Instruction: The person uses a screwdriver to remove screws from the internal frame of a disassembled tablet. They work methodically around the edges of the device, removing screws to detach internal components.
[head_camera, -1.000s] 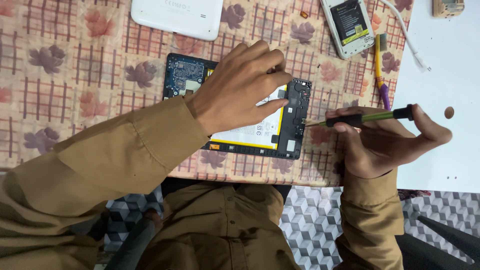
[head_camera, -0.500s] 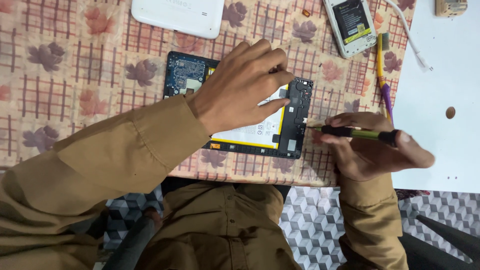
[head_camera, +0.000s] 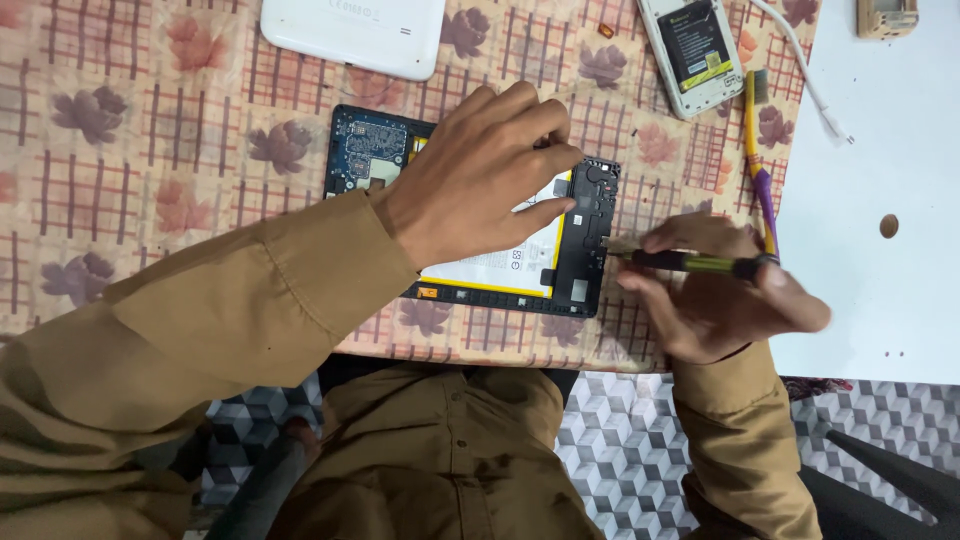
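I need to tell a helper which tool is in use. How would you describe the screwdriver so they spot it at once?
Start at the opened tablet on the patterned cloth. At its right edge, the right hand holds the screwdriver level, tip at the frame. Its black and yellow-green handle differs from the yellow and purple brush lying above it.

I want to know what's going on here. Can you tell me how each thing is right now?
Tablet: back off, insides showing, flat on the cloth.
Left hand: pressing down on the tablet.
Right hand: gripping the screwdriver.
Screwdriver: lying sideways, tip at the tablet's right edge.
White cover: lying flat, apart.
Phone: back off, battery showing.
Brush: lying untouched.
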